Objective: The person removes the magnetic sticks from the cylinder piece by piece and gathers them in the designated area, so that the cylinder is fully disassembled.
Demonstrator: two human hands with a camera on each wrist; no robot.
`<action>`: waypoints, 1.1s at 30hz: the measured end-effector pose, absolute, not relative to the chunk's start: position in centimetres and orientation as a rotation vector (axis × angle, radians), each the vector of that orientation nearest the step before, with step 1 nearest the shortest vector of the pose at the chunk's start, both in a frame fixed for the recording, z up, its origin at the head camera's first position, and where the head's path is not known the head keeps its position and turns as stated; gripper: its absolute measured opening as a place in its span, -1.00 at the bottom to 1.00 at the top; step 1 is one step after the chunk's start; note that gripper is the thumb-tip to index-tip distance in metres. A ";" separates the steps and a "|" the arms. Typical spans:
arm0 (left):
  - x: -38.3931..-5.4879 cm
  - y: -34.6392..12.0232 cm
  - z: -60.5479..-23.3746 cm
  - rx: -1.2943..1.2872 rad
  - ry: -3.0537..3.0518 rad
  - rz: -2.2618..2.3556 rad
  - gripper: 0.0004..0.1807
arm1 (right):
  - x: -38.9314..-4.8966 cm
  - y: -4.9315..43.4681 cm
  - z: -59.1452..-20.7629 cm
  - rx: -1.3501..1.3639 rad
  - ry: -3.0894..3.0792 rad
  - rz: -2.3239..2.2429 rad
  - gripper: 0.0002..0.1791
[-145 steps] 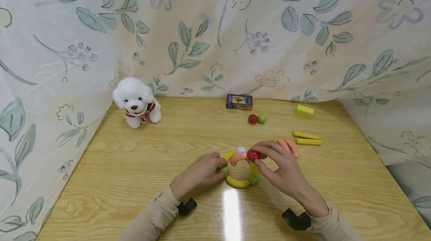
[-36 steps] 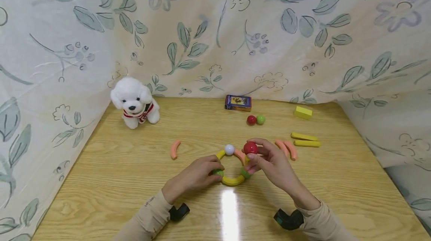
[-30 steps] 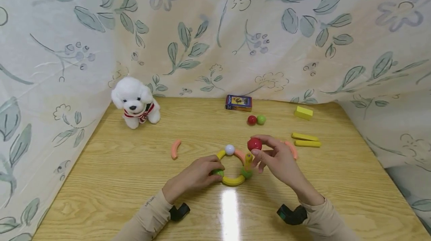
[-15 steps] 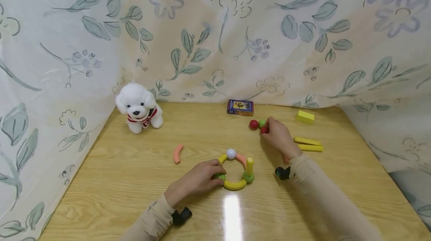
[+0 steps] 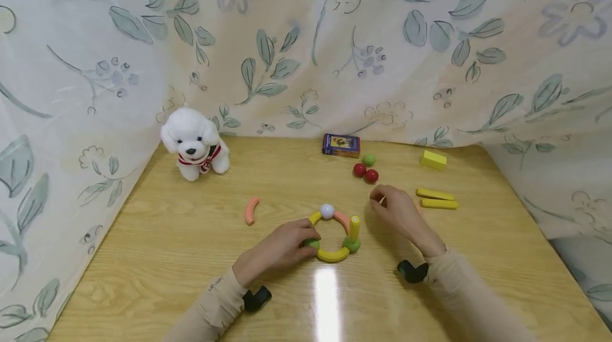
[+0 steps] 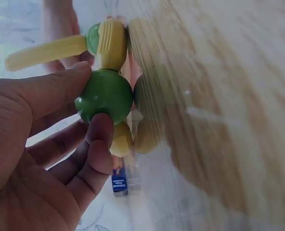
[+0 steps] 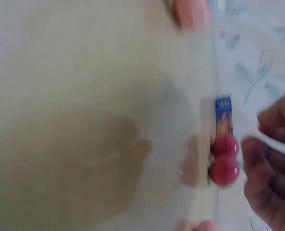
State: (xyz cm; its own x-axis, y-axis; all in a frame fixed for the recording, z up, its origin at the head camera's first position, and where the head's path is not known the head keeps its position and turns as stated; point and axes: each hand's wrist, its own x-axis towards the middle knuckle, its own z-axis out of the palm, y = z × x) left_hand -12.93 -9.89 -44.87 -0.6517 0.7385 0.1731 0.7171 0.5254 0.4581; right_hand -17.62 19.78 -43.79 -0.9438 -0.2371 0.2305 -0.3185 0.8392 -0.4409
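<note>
On the table lies a ring of toy pieces: a curved yellow stick (image 5: 333, 255), a curved pink stick (image 5: 342, 220), a white ball (image 5: 327, 211) and green balls. My left hand (image 5: 277, 249) pinches the ring's left green ball (image 6: 106, 96) between thumb and fingers. From the right green ball (image 5: 352, 245) a yellow stick (image 5: 354, 229) stands upright. My right hand (image 5: 397, 214) is right of the ring, fingers loosely bent, holding nothing. Beyond it sit two red balls (image 5: 371, 176) and a loose green ball (image 5: 368, 160). The right wrist view is blurred.
A loose pink stick (image 5: 251, 211) lies left of the ring. Two yellow sticks (image 5: 436, 204) and a yellow block (image 5: 433, 160) are at the right. A small blue box (image 5: 341, 145) and a white plush dog (image 5: 193, 143) stand at the back, before a floral cloth (image 5: 306, 66).
The right hand has taken the red ball off the upright stick, set it by the other balls and drawn back. A pink stick now lies at the left. The left hand keeps its hold.
</note>
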 end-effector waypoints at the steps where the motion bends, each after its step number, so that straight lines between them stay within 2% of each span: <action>1: -12.9 -9.9 -44.8 1.289 2.707 0.781 -0.75 | -16.7 19.6 -43.9 0.483 -2.846 0.763 -0.94; 8: -13.1 -10.0 -44.5 1.245 2.728 0.778 -0.74 | -11.2 18.9 -45.0 0.788 -2.650 0.937 -0.82; 14: -13.1 -9.9 -44.5 1.261 2.735 0.771 -0.74 | -9.6 18.1 -45.4 1.074 -2.441 0.753 -0.72; 27: -11.7 -8.2 -43.8 1.423 2.590 0.677 -0.73 | -9.9 18.2 -45.7 0.975 -2.492 0.589 -0.78; 33: -12.1 -8.6 -43.5 1.377 2.852 0.747 -0.73 | -10.4 18.0 -45.0 0.685 -2.653 0.887 -0.73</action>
State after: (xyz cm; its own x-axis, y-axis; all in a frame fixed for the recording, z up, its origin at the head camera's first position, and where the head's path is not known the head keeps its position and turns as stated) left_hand -12.05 -8.65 -43.54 -0.6366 0.7136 0.2924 0.7653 0.5379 0.3535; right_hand -10.38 18.04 -45.01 -0.8546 -0.3511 0.3827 -0.5107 0.7022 -0.4961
